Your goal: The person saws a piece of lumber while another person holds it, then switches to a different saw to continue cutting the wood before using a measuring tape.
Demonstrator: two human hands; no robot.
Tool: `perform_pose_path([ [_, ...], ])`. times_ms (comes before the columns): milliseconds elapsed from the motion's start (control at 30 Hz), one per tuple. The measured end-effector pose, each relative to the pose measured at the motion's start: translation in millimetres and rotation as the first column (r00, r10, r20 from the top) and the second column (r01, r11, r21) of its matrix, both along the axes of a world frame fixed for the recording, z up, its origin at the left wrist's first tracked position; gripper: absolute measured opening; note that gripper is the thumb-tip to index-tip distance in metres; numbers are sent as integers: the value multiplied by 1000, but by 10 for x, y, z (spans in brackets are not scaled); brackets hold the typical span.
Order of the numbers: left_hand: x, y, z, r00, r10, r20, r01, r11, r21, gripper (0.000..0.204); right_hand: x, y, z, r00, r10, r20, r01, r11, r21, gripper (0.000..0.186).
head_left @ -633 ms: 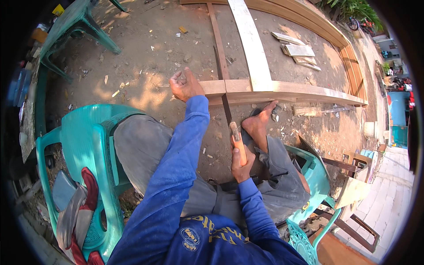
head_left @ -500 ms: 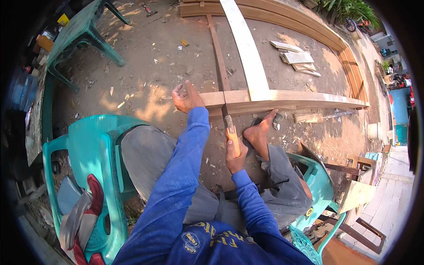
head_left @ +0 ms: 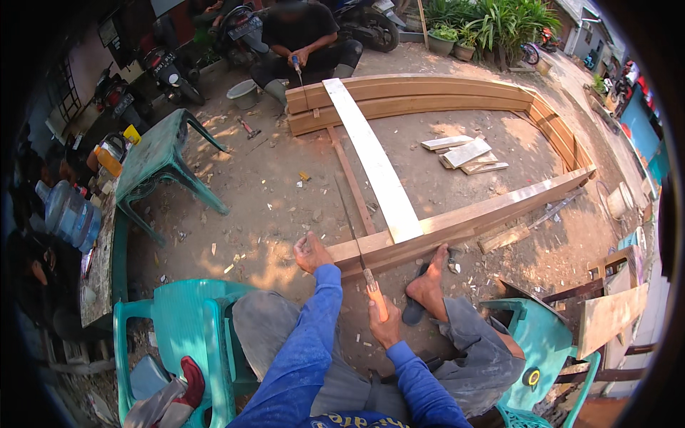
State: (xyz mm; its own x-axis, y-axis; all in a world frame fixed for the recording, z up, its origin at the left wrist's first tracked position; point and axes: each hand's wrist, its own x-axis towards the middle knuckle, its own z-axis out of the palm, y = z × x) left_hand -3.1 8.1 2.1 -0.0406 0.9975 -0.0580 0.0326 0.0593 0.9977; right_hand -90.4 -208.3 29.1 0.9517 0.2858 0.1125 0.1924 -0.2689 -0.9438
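At left end of wooden beam [head_left: 471, 217], saw [head_left: 359, 250] is crossing wood, right hand [head_left: 385, 322] curling around handle [head_left: 377, 298]; left hand [head_left: 312, 253] is resting there, cannot tell whether pinching. Long, straight strokes would be keeping saw true.

One head-worn fisheye looks down over both hands [head_left: 386, 324].

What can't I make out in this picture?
In the head view:
- Near end of the wooden beam: covered by the left hand.
- Part of the orange saw handle: hidden by the right hand wrapped around it.
- Teeth on the saw blade: too small to tell.
- Front of the blue shirt: mostly cut off by the lower edge.
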Motion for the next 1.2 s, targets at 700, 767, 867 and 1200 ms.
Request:
perform_pose_path([
  [700, -95, 12, -313, 986, -107, -127, 138, 952, 273, 37, -624, -573, 1458, 968, -28, -250, -39, 965, -258, 22],
  [767, -40, -67, -175, 986, -163, -46, 169, 965, 200, 36, -913, -825, 1604, 969, -47, -243, -24, 960, -279, 19],
  [867, -81, -42, -249, 967, -247, 59, 238, 963, 129, 34, -883, -768, 1499, 982, -75, -174, 36, 975, -218, 19],
  [1200, -27, -2, -198, 931, -289, 224, 275, 957, 92, 28, -273, -269, 790, 980, -32, -199, -1, 987, -162, 26],
])
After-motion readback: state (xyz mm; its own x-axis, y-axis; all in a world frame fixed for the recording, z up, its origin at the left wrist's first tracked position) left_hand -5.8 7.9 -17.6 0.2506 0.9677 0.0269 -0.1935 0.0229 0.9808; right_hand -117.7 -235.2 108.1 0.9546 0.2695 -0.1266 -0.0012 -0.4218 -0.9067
